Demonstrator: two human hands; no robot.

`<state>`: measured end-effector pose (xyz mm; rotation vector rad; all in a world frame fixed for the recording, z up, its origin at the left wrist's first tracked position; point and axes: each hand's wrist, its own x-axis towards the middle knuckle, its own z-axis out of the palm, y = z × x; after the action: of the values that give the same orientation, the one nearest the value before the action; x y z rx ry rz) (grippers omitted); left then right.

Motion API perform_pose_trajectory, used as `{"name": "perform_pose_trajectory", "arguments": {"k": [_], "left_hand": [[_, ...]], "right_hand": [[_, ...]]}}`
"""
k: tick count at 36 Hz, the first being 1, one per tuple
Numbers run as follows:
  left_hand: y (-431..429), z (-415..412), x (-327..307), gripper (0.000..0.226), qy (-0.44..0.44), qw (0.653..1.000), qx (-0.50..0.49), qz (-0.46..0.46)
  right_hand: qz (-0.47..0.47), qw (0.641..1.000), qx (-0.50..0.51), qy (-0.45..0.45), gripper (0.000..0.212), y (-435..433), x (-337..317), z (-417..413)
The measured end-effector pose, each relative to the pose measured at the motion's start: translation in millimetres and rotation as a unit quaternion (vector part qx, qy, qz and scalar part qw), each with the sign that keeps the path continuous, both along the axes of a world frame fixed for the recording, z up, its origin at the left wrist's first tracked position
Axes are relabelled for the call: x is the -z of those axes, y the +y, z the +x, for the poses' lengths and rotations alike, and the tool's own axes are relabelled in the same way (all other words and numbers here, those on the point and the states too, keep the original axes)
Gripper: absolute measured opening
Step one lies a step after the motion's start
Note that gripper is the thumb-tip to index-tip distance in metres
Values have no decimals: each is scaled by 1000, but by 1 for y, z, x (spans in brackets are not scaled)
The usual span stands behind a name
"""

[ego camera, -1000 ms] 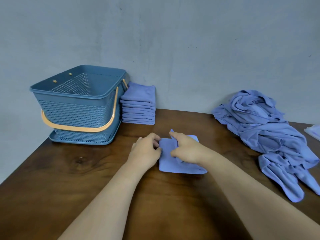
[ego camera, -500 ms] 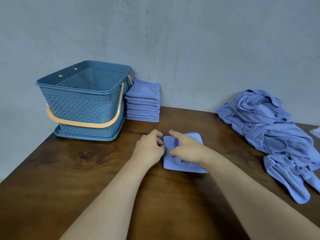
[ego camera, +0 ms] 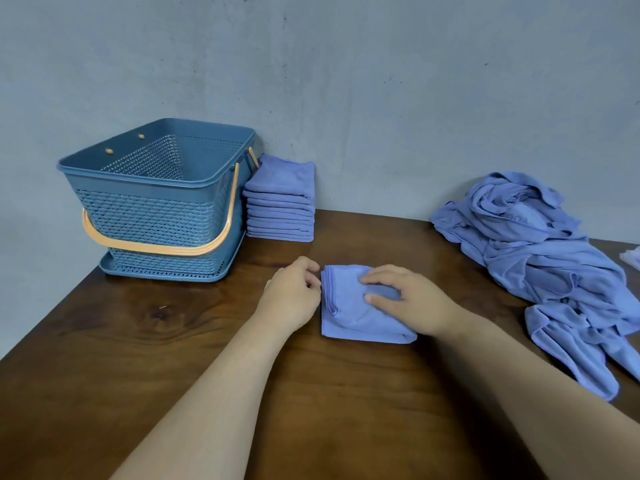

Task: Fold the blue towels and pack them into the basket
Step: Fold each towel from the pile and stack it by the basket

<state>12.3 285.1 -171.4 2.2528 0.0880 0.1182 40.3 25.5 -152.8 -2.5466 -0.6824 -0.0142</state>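
Note:
A small folded blue towel (ego camera: 349, 320) lies on the brown table (ego camera: 173, 341) in front of me. My left hand (ego camera: 292, 296) sits at its left edge with curled fingers that pinch the folded edge. My right hand (ego camera: 412, 301) lies on top of the towel with fingers spread, pressing it down. The blue lattice basket (ego camera: 156, 216), with an orange handle, stands at the back left, and nothing shows inside it. A stack of several folded blue towels (ego camera: 280, 202) stands right beside the basket, against the wall.
A heap of unfolded blue towels (ego camera: 554, 268) covers the right side of the table, reaching the right front edge. A pale cloth (ego camera: 632, 258) shows at the far right border. A grey wall runs behind the table.
My right hand has slid from the towel's left fold to lie flat across its top. The raised flap is now pressed down. My left hand stays at the left edge.

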Motion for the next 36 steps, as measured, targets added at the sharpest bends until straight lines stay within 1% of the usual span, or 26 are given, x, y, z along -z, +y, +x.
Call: {"name": "perform_pose_trajectory", "arguments": {"k": [2, 4, 8, 10, 12, 14, 15, 17, 18, 20, 22, 25, 27, 29, 30, 33, 34, 36], "left_hand": [[0, -1, -1, 31, 0, 1000, 0, 1], [-1, -1, -1, 29, -2, 1000, 4, 3], [-2, -3, -3, 27, 0, 1000, 7, 14], [-2, -4, -4, 26, -8, 1000, 2, 8], [-7, -6, -6, 27, -61, 998, -8, 33], [-18, -12, -9, 29, -147, 986, -8, 74], [-26, -16, -12, 29, -183, 980, 7, 79], [-43, -25, -13, 35, -211, 969, 82, 97], [-52, -28, -11, 40, -204, 962, 128, 126], [-64, -31, -3, 52, -149, 952, 186, 193], [-66, -29, 4, 60, -79, 954, 189, 218], [-61, -26, 7, 67, -17, 965, 163, 205], [-60, -24, 9, 68, 4, 967, 147, 210], [-61, -23, 10, 69, 13, 969, 129, 212], [-60, -23, 11, 70, 19, 970, 118, 210], [-56, -21, 12, 71, 43, 972, 87, 212], [-54, -21, 12, 72, 49, 971, 81, 218], [-51, -22, 11, 74, 54, 970, 79, 224]], "right_hand": [[7, 999, 12, 33, 57, 5, 7, -6], [-5, 999, 1, 52, 71, 10, 13, -10], [-130, 991, -21, 38, 84, 18, 14, -13], [-158, 986, -24, 45, 87, 18, 13, -13], [-168, 984, -26, 54, 90, 19, 13, -14], [-172, 983, -27, 59, 92, 20, 13, -14], [-171, 983, -28, 58, 94, 21, 14, -14], [-171, 983, -36, 50, 96, 20, 16, -12], [-174, 983, -41, 43, 97, 19, 18, -10], [-182, 981, -53, 37, 97, 17, 20, -7], [-160, 984, -63, 49, 99, 16, 21, -5], [-101, 990, -91, 44, 106, 11, 22, -6], [-66, 991, -107, 45, 103, 7, 21, -9], [-45, 992, -110, 47, 96, 3, 21, -13], [-34, 993, -103, 48, 88, 2, 21, -14], [27, 996, -71, 49, 56, 1, 23, -16], [49, 996, -57, 47, 49, 2, 23, -17], [92, 996, -7, 22, 45, 0, 26, -17]]}}
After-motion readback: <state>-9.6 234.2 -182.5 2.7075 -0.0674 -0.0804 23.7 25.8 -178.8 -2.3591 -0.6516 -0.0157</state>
